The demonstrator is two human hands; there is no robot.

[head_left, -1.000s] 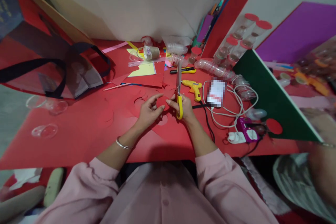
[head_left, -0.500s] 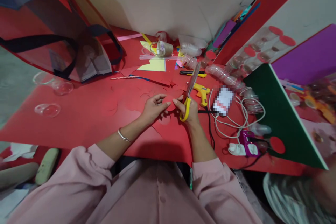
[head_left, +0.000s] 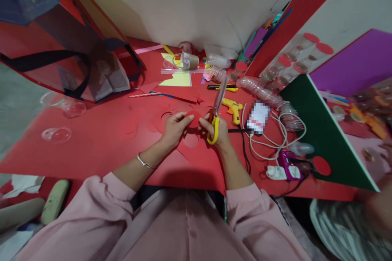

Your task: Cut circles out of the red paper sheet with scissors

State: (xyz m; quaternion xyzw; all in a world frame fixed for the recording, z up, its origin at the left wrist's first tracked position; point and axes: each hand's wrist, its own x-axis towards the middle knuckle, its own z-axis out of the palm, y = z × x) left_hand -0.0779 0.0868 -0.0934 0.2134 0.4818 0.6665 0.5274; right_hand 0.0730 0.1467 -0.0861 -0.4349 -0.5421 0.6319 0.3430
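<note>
My left hand (head_left: 175,127) pinches a small round piece of red paper (head_left: 193,118) above the red sheet (head_left: 101,138) that covers the table. My right hand (head_left: 218,130) is closed on yellow-handled scissors (head_left: 215,113), blades pointing away and up to the right, and its fingers also touch the red piece. A thin bangle circles my left wrist. Round holes show in the red sheet around my hands.
A yellow glue gun (head_left: 232,109), white cable coil (head_left: 275,130) and purple plug block (head_left: 288,164) lie right of my hands. A green board (head_left: 324,130) leans at right. A red bag (head_left: 61,61) stands back left; clear plastic lids (head_left: 56,133) lie left. Another person's clothing (head_left: 346,228) shows bottom right.
The scissors' blades have tilted from straight ahead to the right. The view shifted slightly; both hands stay together on the red paper piece.
</note>
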